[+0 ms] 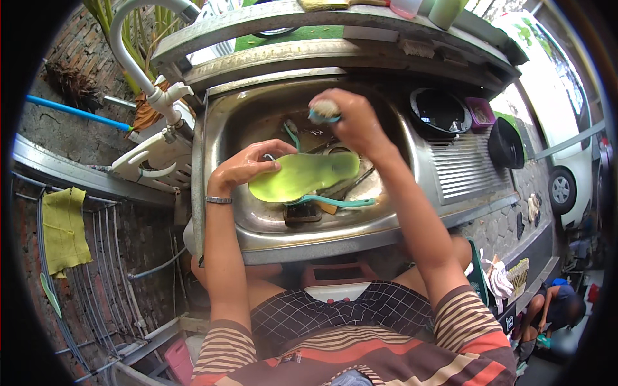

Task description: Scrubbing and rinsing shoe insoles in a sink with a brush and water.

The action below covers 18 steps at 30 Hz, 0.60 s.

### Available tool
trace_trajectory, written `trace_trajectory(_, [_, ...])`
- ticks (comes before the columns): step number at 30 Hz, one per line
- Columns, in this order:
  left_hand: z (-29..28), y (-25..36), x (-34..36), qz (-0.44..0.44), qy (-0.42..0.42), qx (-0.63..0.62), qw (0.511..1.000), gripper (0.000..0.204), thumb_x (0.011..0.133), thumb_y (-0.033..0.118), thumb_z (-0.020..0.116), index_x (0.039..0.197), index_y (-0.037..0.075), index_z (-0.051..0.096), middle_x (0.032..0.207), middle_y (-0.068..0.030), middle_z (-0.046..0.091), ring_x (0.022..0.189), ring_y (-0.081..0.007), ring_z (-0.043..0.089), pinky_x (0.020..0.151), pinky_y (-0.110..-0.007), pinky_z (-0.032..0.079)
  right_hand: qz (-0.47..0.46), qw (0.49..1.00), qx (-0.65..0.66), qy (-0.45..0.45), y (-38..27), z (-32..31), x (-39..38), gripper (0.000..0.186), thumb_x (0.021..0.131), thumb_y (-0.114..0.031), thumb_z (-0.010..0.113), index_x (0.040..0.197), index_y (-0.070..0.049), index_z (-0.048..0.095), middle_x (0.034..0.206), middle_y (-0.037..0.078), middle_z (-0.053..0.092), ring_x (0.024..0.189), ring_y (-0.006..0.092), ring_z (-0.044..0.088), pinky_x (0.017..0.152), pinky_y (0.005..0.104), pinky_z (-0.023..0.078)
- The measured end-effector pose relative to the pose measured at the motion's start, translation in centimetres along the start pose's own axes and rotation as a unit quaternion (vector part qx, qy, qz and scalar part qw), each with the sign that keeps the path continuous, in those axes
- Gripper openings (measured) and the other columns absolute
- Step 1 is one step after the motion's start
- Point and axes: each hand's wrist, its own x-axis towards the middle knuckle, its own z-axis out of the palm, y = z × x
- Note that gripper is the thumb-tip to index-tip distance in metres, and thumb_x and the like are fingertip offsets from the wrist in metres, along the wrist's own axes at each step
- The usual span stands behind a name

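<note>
My left hand (250, 164) grips a flat lime-green insole (302, 179) at its left end, holding it over the stainless steel sink (226, 212). Above the insole's right end, my right hand (349, 119) is closed on a scrub brush (325, 112) with pale bristles and a light blue body, raised off the insole. In the basin, a long teal handled item (351, 203) lies below the insole, with another teal piece (291, 134) behind it. A dark block-like object (300, 216) sits near the front; other items under the insole are partly hidden.
A white faucet (153, 96) stands left of the basin. Black tubs (505, 143) and a pink container (479, 112) sit on the right drainboard (460, 180). A metal shelf (270, 48) spans the back. A yellow cloth (64, 231) hangs left. Another person (547, 309) crouches at lower right beyond a white car (541, 77).
</note>
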Motion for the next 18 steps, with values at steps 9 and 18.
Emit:
trace_trajectory(9, [9.0,3.2,2.2,0.151,0.07,-0.028,0.986,0.044,0.096,0.003,0.061,0.14,0.007,0.059,0.129,-0.0066,0.058,0.11,-0.0118,0.061,0.096,-0.028,0.052,0.233,0.925,-0.299,-0.031,7.3,-18.7,1.2,0.036,0.091,-0.024,0.069,0.122,-0.007,0.063,0.114,0.024,0.072,0.115,0.0441,0.065,0.097,0.0525,0.051])
trace_trajectory(18, [28.7,1.7,10.6,0.185,0.149,0.214,0.948,0.052,0.094,0.012,0.068,0.144,0.002,0.057,0.124,-0.018,0.058,0.114,-0.0335,0.059,0.1,-0.043,0.05,0.429,0.807,-0.344,-0.216,15.5,-22.6,-5.1,0.054,0.094,-0.031,0.063,0.133,0.006,0.058,0.13,0.033,0.064,0.126,0.0436,0.061,0.107,0.0482,0.049])
